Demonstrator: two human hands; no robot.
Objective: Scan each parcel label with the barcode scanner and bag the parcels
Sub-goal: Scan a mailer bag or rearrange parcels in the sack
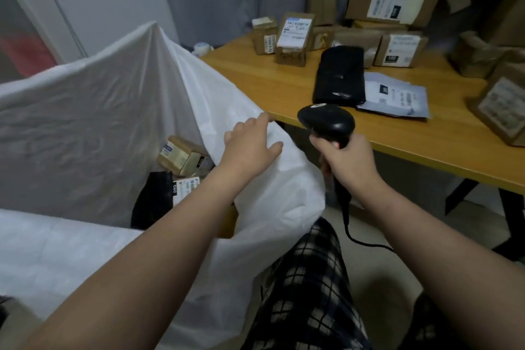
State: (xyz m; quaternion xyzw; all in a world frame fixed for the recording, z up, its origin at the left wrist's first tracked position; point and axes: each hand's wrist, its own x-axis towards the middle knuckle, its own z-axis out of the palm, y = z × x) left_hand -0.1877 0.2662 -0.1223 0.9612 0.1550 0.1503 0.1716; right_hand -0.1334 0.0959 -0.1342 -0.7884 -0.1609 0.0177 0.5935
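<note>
A large white bag (93,111) stands open at the left. Inside it lie a small cardboard parcel (181,155) and a black parcel with a white label (159,199). My left hand (250,142) reaches over the bag's right rim with relaxed fingers, holding nothing. My right hand (348,160) grips the handle of a black barcode scanner (326,119), its head level with the table's front edge. On the wooden table (284,85) lie a black parcel (339,77), a grey mailer (395,96) and several labelled cardboard boxes, one upright (295,37).
More cardboard boxes (392,3) pile up at the table's back and right. The scanner's cable (358,239) hangs down past my plaid-clad leg (309,287). Black table legs (508,213) stand at the right. A wall and a door close the left background.
</note>
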